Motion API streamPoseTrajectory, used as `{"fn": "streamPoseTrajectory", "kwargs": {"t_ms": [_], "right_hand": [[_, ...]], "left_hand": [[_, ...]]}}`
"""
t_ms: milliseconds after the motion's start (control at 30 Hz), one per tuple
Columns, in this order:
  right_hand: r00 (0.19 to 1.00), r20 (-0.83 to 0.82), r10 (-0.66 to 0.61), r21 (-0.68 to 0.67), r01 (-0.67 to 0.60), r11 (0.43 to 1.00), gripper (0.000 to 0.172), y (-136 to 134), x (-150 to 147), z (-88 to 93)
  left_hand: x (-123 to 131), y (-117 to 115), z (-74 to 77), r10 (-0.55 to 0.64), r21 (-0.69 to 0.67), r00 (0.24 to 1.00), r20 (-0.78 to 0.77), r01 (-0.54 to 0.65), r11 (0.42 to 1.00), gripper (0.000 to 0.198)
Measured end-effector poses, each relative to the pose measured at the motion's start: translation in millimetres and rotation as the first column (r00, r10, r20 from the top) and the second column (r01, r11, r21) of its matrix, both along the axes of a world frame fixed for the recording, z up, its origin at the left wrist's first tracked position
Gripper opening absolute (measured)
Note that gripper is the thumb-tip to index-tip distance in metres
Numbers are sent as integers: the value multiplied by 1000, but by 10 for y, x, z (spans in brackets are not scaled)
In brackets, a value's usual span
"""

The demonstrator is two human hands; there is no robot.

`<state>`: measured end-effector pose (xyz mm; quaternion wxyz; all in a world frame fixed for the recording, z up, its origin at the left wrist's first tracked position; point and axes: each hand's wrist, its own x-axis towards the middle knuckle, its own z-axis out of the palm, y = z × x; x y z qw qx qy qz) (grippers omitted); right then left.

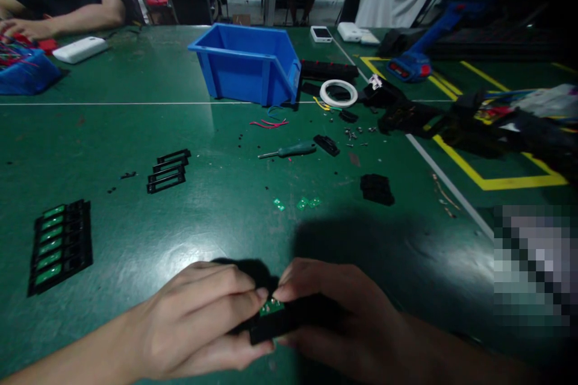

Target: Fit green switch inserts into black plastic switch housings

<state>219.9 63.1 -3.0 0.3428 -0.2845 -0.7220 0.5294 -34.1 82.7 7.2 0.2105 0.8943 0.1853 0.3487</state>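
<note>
Both hands meet at the near edge of the view around a black plastic housing [266, 329] with a small green circuit board [271, 307] at its top. My left hand [198, 319] grips the housing from the left, fingertips at the board and thumb below. From the right, my right hand [347, 313] pinches the same piece, its index fingertip at the board's edge; shadow covers much of this hand. Beyond them lie several loose small green boards [302, 203]. At the left is a row of black housings [79, 234] fitted with green boards, and farther back several black frames [168, 172].
A blue bin [246, 69] stands at the back, near a white ring [338, 94]. Mid-table lie a screwdriver [293, 150], red wires [270, 124], screws [351, 133] and a black block [376, 188]. A blue power drill [419, 54] is at the right. Another person's arm [85, 18] rests far left.
</note>
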Motion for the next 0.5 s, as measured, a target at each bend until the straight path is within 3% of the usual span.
{"fn": "streamPoseTrajectory", "kwargs": {"t_ms": [200,500], "right_hand": [[995,-100,4,-23,-6,1000,39,-43,-11,-15],[994,-27,109,236,-100,967,41,48,-17,-21]], "left_hand": [[48,-9,40,-5,8,1000,-17,6,1000,21],[24,-78,-28,-38,-5,998,-51,38,999,10]]}}
